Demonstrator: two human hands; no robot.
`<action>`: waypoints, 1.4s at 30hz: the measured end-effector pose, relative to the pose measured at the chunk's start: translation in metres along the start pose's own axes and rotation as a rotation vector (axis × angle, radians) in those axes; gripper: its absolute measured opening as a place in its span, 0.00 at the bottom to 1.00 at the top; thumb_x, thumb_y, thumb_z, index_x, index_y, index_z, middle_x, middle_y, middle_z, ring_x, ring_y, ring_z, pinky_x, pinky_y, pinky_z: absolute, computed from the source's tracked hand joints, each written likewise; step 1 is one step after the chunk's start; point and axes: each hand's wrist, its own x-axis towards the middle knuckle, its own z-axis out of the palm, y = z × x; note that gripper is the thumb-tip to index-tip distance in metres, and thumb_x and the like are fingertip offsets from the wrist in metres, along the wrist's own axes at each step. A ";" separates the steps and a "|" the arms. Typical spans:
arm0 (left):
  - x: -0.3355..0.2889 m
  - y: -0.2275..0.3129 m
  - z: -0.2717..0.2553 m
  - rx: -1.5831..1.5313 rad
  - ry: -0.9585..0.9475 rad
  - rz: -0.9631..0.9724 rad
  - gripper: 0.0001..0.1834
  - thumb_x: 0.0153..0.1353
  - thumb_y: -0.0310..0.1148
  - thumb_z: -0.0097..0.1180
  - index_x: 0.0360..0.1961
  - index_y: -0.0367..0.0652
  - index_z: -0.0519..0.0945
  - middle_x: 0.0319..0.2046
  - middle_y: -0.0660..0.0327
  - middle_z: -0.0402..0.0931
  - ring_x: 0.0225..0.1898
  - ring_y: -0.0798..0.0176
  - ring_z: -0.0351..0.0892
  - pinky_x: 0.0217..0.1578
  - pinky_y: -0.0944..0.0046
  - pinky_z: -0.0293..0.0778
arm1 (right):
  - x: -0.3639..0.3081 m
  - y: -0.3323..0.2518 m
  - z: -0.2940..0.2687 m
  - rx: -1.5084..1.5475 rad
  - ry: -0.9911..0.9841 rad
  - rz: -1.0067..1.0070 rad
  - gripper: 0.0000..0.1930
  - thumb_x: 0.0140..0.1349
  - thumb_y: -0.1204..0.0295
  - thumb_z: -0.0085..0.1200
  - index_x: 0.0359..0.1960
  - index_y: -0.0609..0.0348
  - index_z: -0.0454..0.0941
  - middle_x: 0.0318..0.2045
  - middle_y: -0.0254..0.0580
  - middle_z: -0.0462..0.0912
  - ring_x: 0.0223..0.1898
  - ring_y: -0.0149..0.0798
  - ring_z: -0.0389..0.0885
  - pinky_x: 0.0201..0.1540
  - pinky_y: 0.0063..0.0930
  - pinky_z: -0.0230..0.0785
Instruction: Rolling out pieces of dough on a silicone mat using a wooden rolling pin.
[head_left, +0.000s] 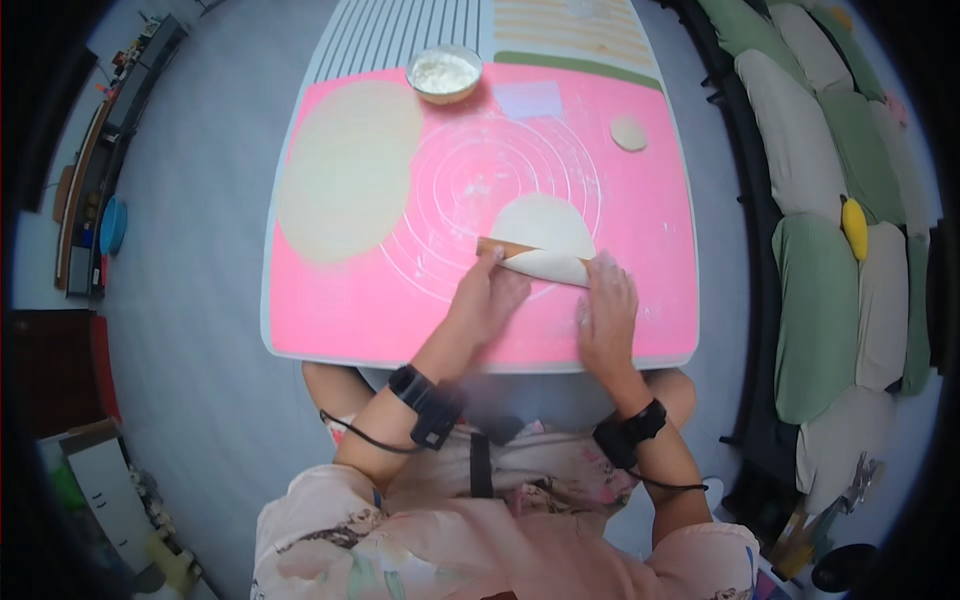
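A wooden rolling pin (492, 245) lies slanted across the near part of a round dough sheet (545, 220). The near edge of that sheet is wrapped over the pin, covering much of its length. My left hand (488, 300) grips the pin's bare left end, thumb near the tip. At the other end, my right hand (608, 312) closes over the wrapped pin, with white flour on its fingers. Under them is a pink mat (400, 320) printed with white circles and dusted with flour.
A much larger, thin dough sheet (350, 170) covers the mat's left side. Behind it stands a glass bowl (444, 90) of white flour. A pale rectangular piece (530, 99) and a small dough disc (629, 134) lie farther right. A sofa with cushions (820, 310) stands right of the table.
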 end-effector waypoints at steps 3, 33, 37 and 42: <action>0.003 -0.004 0.006 0.010 0.026 0.051 0.22 0.69 0.41 0.47 0.56 0.36 0.65 0.51 0.51 0.71 0.55 0.52 0.74 0.56 0.53 0.73 | -0.011 0.026 -0.009 0.067 0.016 0.051 0.23 0.59 0.77 0.52 0.59 0.65 0.71 0.52 0.54 0.73 0.54 0.54 0.70 0.59 0.45 0.60; 0.040 0.049 -0.012 2.059 -0.256 1.240 0.26 0.50 0.34 0.66 0.52 0.46 0.76 0.45 0.49 0.73 0.47 0.47 0.73 0.51 0.51 0.69 | 0.074 0.058 -0.007 0.084 -0.295 0.075 0.31 0.50 0.70 0.65 0.59 0.47 0.74 0.44 0.49 0.75 0.48 0.50 0.72 0.55 0.43 0.64; 0.038 0.001 -0.018 2.160 -0.219 1.300 0.30 0.56 0.33 0.59 0.60 0.37 0.68 0.61 0.43 0.63 0.63 0.41 0.62 0.67 0.45 0.54 | 0.053 0.031 0.011 0.136 -0.107 -0.152 0.28 0.53 0.72 0.61 0.59 0.56 0.72 0.52 0.53 0.74 0.57 0.52 0.70 0.62 0.45 0.60; 0.015 -0.015 -0.003 1.956 -0.302 1.134 0.28 0.66 0.34 0.46 0.64 0.28 0.61 0.63 0.39 0.61 0.66 0.40 0.59 0.69 0.43 0.47 | 0.034 0.008 0.023 -0.014 -0.164 -0.147 0.28 0.58 0.73 0.53 0.60 0.71 0.65 0.61 0.57 0.68 0.66 0.54 0.61 0.71 0.48 0.46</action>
